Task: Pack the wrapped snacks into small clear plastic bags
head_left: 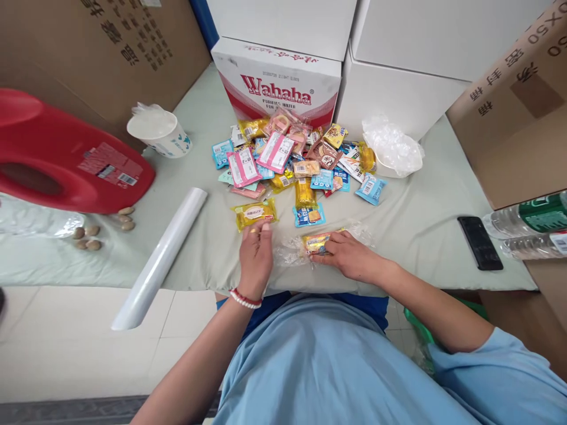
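Note:
My left hand (257,257) has its fingers drawn together at the lower edge of a yellow snack packet (253,212), which it appears to pinch. Its fingertips partly cover that edge. My right hand (348,255) is closed on the right part of another yellow-and-red snack packet (313,243). Crinkled clear plastic (287,252) lies around and under this second packet, spreading out on both sides. Just beyond both hands is a heap of small wrapped snacks (290,156), with pink, blue, brown and yellow wrappers.
Behind the heap stands a Wahaha box (283,82). On the left are a red jug (66,153), a paper cup (162,133), several brown nuts (92,243) and a white roll (159,260) overhanging the edge. A plastic-filled bowl (394,153), phone (480,242) and bottles (531,215) lie rightward.

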The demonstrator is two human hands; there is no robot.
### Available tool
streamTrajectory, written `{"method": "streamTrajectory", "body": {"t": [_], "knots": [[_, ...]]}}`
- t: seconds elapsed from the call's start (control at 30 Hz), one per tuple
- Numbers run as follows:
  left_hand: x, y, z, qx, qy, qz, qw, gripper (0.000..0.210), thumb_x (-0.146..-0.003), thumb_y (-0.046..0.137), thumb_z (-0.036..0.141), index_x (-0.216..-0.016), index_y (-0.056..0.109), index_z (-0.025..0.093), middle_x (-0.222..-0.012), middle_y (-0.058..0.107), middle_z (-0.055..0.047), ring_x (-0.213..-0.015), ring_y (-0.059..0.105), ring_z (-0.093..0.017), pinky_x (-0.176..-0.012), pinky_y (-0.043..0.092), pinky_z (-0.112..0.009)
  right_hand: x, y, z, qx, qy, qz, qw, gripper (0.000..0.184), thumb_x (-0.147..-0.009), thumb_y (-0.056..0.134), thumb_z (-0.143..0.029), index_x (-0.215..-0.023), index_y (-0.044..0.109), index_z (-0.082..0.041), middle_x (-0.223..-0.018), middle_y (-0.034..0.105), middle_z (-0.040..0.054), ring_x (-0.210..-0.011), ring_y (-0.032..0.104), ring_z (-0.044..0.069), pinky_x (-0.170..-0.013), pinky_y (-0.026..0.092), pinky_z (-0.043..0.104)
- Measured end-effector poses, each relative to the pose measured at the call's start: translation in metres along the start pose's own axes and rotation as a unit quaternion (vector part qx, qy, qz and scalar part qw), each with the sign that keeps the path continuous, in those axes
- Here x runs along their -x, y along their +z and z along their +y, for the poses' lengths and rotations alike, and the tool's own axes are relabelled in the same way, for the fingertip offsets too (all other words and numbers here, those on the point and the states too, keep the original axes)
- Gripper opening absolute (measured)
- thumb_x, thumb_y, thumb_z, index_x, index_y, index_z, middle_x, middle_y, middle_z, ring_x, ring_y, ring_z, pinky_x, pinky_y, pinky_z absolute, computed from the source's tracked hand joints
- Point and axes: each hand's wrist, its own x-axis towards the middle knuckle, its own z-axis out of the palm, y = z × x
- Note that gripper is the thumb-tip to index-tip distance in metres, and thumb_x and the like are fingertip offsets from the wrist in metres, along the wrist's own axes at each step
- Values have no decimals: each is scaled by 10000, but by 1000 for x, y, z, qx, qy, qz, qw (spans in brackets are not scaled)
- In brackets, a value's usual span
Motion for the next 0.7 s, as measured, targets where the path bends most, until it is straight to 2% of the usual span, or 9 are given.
{"method": "streamTrajectory", "body": {"t": [0.1, 0.2, 0.27, 0.33, 0.43, 0.53, 0.6, 0.7], "knots": [[-7, 13, 13, -138, 31, -97, 985, 516, -982, 496, 527, -1212, 708, 117, -1297, 643, -201, -1280, 555, -356, -1126, 440, -537, 3, -4, -2, -14, 11, 11, 1000, 414, -1037, 544, -207, -1419, 676, -293, -1015, 646, 130, -1004, 448, 278, -847, 335, 392], [0, 15, 21, -240, 41, -184, 952, 462, -874, 657, 482, -1169, 713, 131, -1323, 623, -198, -1242, 559, -387, -1056, 478, -520, 8, -6, 0, -76, 6, 44, 996, 351, -1051, 561, -363, -1340, 729, -257, -1019, 635, 129, -1012, 466, 277, -885, 382, 407], [6, 6, 23, -270, 28, -222, 936, 314, -865, 652, 409, -1048, 714, 161, -1186, 670, -158, -1108, 622, -343, -950, 512, -455, 11, -4, 2, -132, -3, 78, 988, 400, -1062, 534, -428, -1350, 719, -222, -1001, 629, 124, -981, 478, 263, -904, 411, 416], [9, -6, 25, -262, -6, -259, 929, 185, -888, 599, 369, -892, 671, 198, -950, 693, -92, -899, 655, -277, -802, 507, -384, 11, 1, 4, -164, 2, 108, 980, 423, -1074, 506, -435, -1361, 709, -200, -970, 625, 117, -953, 481, 254, -901, 424, 414], [12, -17, 32, -161, -63, -243, 954, 180, -908, 574, 380, -810, 586, 230, -721, 644, 0, -692, 624, -199, -677, 455, -314, 9, 10, 3, -163, 23, 118, 979, 393, -1077, 507, -397, -1357, 712, -212, -939, 618, 104, -945, 478, 252, -881, 415, 401], [15, -6, 43, -48, -77, -187, 978, 169, -905, 600, 392, -858, 593, 229, -723, 647, 15, -676, 628, -174, -678, 476, -294, 4, 17, -2, -144, 34, 117, 982, 371, -1055, 559, -348, -1379, 693, -228, -976, 626, 106, -965, 477, 257, -892, 408, 406], [19, 11, 51, -12, -35, -198, 980, 170, -937, 557, 356, -975, 641, 214, -856, 693, -23, -755, 657, -181, -739, 519, -309, 1, 18, -5, -143, 42, 123, 981, 317, -1037, 586, -311, -1304, 726, -213, -995, 635, 111, -987, 477, 264, -898, 417, 409], [27, 37, 59, -59, 95, -260, 959, 260, -951, 461, 227, -1091, 674, 173, -1081, 674, -107, -972, 661, -226, -906, 545, -372, 0, 18, -9, -169, 50, 137, 975, 216, -1027, 580, -266, -1044, 779, -185, -990, 649, 114, -986, 491, 262, -893, 443, 403]]}}
